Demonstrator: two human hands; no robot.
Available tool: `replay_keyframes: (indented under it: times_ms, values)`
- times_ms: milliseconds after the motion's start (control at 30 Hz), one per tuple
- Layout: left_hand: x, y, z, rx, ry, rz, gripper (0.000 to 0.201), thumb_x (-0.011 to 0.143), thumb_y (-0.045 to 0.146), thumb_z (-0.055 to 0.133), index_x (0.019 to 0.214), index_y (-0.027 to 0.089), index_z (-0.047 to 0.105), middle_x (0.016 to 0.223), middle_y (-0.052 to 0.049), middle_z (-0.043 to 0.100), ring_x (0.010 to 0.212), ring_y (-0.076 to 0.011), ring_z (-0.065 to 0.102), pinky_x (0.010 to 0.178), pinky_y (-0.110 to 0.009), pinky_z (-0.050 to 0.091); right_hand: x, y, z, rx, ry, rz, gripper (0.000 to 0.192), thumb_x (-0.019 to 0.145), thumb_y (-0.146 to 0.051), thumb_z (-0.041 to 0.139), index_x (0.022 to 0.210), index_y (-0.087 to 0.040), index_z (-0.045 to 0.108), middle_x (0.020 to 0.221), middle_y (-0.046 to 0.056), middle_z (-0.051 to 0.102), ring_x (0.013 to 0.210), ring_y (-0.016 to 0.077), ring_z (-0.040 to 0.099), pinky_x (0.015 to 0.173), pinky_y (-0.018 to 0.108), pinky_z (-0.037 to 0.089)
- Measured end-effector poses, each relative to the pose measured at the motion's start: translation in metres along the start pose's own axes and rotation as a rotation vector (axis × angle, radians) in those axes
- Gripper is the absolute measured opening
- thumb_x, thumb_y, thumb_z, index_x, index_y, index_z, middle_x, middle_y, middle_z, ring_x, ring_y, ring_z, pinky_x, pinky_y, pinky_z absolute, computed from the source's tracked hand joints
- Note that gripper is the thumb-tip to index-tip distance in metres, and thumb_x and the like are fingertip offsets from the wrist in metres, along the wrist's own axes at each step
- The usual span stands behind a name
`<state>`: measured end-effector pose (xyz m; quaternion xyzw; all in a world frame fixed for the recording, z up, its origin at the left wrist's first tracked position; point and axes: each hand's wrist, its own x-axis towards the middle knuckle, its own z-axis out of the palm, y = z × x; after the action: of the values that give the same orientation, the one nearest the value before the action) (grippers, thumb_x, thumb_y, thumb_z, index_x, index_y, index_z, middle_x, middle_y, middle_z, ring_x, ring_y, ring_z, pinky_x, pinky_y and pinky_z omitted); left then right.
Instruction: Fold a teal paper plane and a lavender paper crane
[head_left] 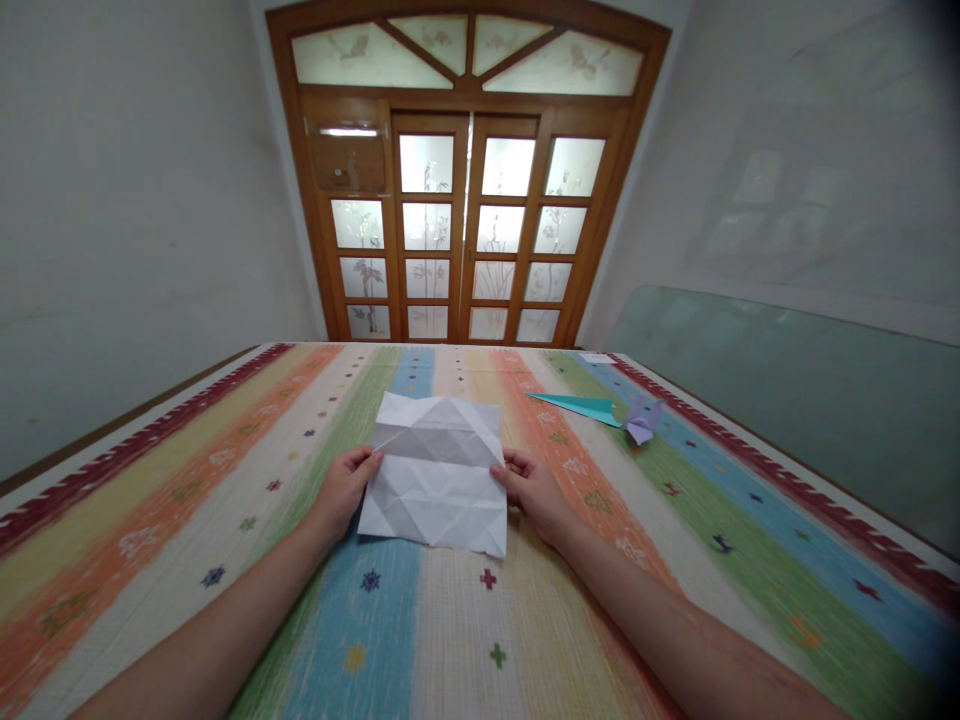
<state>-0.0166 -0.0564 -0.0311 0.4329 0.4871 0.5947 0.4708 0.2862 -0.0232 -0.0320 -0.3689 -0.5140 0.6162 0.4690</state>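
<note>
A white sheet of paper [439, 478], marked all over with fold creases, is spread out just above or on the striped tablecloth. My left hand [347, 488] pinches its left edge between thumb and fingers. On the opposite edge, my right hand [534, 490] grips the paper the same way, thumb on top. The sheet bends slightly along its creases, and a shaded band crosses its upper half. Whether its lower edge touches the cloth I cannot tell.
A turquoise paper plane [581, 407] lies right of the sheet, beside a small purple folded paper figure [642, 421]. The striped tablecloth [360, 640] covers the table. A pale green panel [787, 390] stands along the right side. Beyond the far edge are wooden glazed doors [465, 220].
</note>
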Motion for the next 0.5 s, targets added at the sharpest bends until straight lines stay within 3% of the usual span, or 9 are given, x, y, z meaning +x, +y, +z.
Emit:
replay_keyframes:
  times_ms: [267,500]
  values:
    - [-0.0027,0.0034,0.0027,-0.054,-0.001,-0.032,0.036,0.071,0.044,0.078,0.09,0.015,0.065,0.072,0.001,0.067,0.056,-0.0122,0.059,0.052,-0.022,0.046,0.0007,0.0027,-0.0015,0.051,0.036,0.002,0.034,0.073,-0.039,0.078,0.099,-0.019,0.066,0.082,0.004,0.072,0.061,0.0152,0.063,0.051,0.023,0.045]
    - [-0.0014,0.0036,0.0036,-0.108,0.005,-0.06,0.039,0.067,0.033,0.078,0.1,0.015,0.066,0.074,0.0,0.069,0.058,-0.0159,0.063,0.053,-0.026,0.05,0.0007,0.0011,-0.0009,0.105,0.063,-0.014,0.031,0.071,-0.033,0.075,0.099,-0.021,0.068,0.091,0.003,0.073,0.07,0.0167,0.065,0.061,0.026,0.049]
